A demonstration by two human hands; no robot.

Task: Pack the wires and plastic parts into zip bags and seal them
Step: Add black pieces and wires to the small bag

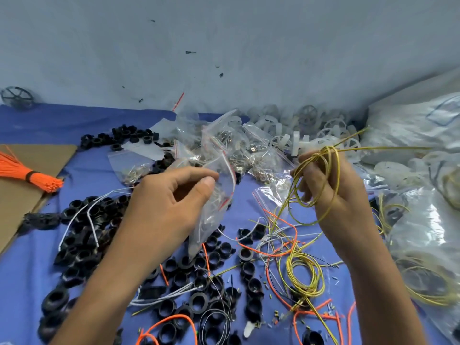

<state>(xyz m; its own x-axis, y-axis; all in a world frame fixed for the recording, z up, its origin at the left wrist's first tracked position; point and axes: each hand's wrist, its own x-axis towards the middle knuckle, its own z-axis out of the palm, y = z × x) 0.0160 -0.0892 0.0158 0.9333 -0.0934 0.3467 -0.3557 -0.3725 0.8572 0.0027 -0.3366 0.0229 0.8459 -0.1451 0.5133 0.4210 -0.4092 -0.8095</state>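
Nothing readable anywhere right now: the zip bags point(219, 145) show only plain red seal stripes, and the big plastic sack point(398, 120) at far right carries a faint blue outline mark point(445, 112), too blurred to make out.

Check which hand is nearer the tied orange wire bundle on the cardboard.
Left. The left hand, pinching a zip bag, sits right of the orange bundle; the right hand, gripping coiled yellow wire, is farther right, beyond the left.
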